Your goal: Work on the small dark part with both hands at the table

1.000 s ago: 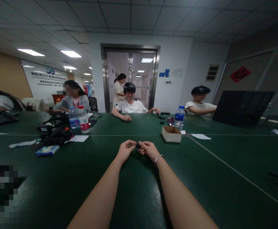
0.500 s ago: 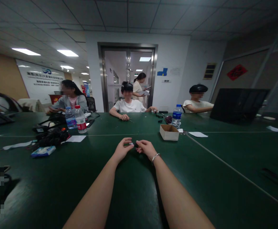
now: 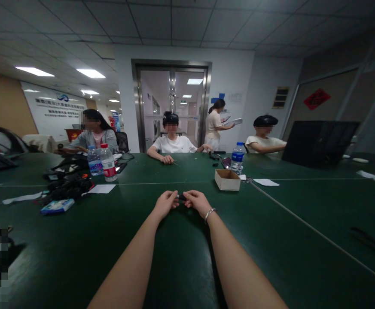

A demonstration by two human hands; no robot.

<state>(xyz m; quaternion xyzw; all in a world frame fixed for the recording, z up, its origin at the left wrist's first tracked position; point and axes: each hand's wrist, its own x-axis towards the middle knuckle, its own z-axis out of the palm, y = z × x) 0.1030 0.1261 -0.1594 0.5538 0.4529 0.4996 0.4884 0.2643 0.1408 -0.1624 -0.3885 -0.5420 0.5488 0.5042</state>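
Observation:
Both my forearms stretch out over the dark green table (image 3: pixel 181 257). My left hand (image 3: pixel 165 203) and my right hand (image 3: pixel 198 201) meet at mid-table, fingers curled, pinching a small dark object (image 3: pixel 181 197) between them. A silver bracelet (image 3: pixel 209 213) circles my right wrist. What the small object is cannot be made out.
A small cardboard box (image 3: pixel 227 180) stands just beyond my hands to the right. Water bottles (image 3: pixel 108 162), a black bundle of cables (image 3: pixel 68 186) and papers lie to the left. Across the table sit several people. A dark laptop (image 3: pixel 318 143) stands at the right. A person walks by the door.
My left fingers, briefly spread half a second ago showing a small pale piece, have closed on the object again. The person by the door has walked to the right.

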